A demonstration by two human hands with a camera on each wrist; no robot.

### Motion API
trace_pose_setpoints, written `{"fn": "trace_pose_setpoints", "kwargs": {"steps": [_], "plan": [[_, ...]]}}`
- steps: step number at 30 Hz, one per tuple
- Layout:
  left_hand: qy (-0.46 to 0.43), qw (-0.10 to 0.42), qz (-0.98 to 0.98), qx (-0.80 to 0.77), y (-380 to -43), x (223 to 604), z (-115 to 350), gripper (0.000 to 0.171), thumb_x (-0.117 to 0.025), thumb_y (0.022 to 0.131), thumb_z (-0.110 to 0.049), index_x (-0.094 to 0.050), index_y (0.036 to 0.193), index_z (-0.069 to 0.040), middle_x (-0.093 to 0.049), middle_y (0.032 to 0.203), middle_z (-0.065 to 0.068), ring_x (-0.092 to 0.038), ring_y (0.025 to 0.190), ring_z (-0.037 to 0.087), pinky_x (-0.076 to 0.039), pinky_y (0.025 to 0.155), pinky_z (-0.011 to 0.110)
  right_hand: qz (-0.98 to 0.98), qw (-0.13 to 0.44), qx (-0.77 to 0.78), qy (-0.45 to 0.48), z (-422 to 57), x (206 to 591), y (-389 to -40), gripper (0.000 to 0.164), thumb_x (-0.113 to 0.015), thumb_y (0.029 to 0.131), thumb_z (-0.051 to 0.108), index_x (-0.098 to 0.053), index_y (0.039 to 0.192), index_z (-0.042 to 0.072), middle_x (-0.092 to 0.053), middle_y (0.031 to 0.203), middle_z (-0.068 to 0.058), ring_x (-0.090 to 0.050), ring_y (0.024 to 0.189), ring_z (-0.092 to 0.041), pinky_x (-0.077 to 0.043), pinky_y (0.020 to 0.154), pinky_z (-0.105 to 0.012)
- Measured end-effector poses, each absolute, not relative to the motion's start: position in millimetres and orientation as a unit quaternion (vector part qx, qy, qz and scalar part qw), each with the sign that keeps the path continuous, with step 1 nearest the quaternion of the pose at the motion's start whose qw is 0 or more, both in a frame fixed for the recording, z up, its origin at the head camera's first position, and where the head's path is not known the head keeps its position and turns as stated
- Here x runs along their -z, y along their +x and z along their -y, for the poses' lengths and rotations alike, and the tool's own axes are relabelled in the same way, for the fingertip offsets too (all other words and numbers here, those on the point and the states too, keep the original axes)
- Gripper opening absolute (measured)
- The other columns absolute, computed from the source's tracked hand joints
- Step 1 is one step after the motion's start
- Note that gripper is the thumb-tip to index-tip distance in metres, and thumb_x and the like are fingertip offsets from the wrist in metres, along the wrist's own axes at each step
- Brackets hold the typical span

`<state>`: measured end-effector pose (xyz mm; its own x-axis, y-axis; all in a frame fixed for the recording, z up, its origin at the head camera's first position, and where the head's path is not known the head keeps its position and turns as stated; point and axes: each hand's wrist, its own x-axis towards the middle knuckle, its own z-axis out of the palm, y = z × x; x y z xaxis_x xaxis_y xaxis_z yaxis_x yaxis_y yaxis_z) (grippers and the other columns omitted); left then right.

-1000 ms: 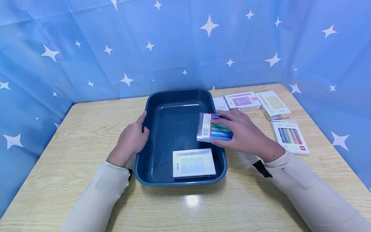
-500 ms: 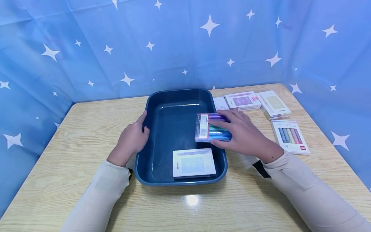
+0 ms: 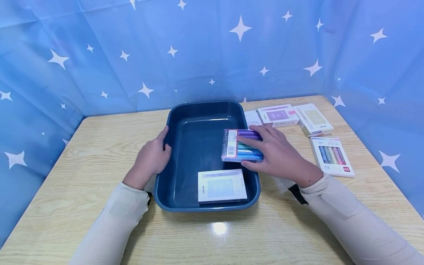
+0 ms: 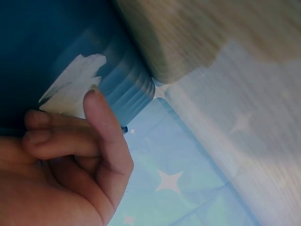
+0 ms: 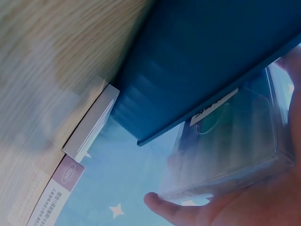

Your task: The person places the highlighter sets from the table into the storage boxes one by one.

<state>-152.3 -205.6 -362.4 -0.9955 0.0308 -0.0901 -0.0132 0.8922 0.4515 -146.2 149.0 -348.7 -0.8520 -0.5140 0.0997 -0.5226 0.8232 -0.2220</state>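
A dark blue plastic tub (image 3: 203, 147) stands mid-table. My left hand (image 3: 150, 156) grips its left rim, index finger stretched along the edge and thumb over the rim. In the left wrist view the other fingers (image 4: 63, 141) curl against the outer wall. Above the tub's right side, my right hand (image 3: 276, 152) holds a clear case of colored markers (image 3: 243, 145), purple through green to blue, with a white barcode label. The right wrist view shows the case (image 5: 235, 136) tilted by the tub's rim. A white flat box (image 3: 222, 186) lies in the tub's near right corner.
Right of the tub lie a purple-windowed box (image 3: 278, 115), a box with a yellowish panel (image 3: 313, 118) and a white pack showing colored pens (image 3: 332, 156). Another white box (image 3: 253, 117) sits partly hidden by the rim. A blue star-patterned curtain (image 3: 205, 51) hangs behind.
My right hand has shifted slightly left with the marker case, farther over the tub. The left hand and the box in the tub have stayed put.
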Motion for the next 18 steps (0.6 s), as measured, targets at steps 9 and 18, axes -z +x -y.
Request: {"fn": "trace_pose_setpoints", "kwargs": {"steps": [9,18], "plan": [[0.003,0.048,-0.971,-0.233,-152.2,361.9,205.5,0.064,-0.039,0.103,-0.021,-0.015,0.162,-0.015,-0.048,0.055,0.006,-0.05,0.043,0.022,-0.042,0.043,0.029,0.954,0.033,-0.111,0.277,-144.7,351.8,-146.0,0.07,-0.069,0.085,0.06,-0.053,0.146,0.032,-0.037,0.155,-0.015,-0.036,0.134,-0.034,-0.033,0.109,-0.06],[0.0,0.044,-0.971,-0.234,-152.4,361.8,204.3,0.063,-0.04,0.103,-0.021,-0.016,0.162,-0.016,-0.048,0.054,0.006,-0.051,0.043,0.022,-0.043,0.044,0.029,0.951,0.043,-0.093,0.292,-138.9,352.2,-147.6,0.069,-0.068,0.084,0.062,-0.054,0.146,0.032,-0.04,0.154,-0.016,-0.037,0.135,-0.036,-0.033,0.109,-0.061]]}}
